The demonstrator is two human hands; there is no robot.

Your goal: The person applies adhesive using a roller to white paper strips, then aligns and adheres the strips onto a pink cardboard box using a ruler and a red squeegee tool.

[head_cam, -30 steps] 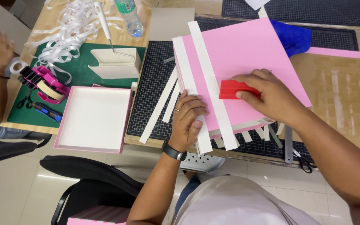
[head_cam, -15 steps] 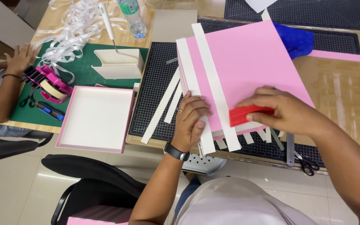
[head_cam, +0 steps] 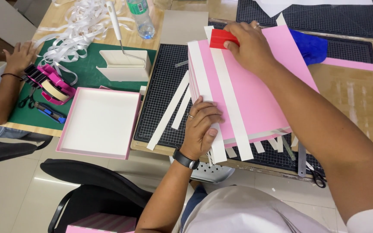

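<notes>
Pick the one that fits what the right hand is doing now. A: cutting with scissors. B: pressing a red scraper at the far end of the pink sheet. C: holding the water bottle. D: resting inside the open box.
B: the right hand grips the red scraper against the far edge of the pink sheet, while the left hand holds the near side down.

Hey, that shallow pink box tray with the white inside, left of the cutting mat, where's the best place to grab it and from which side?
Probably grip the pink box tray by its near wall, coming from the person's side. That low upright rim overhangs the table edge with open space below, so fingers can pinch over it. The far wall is crowded by the white open box and the tape dispenser.
</notes>
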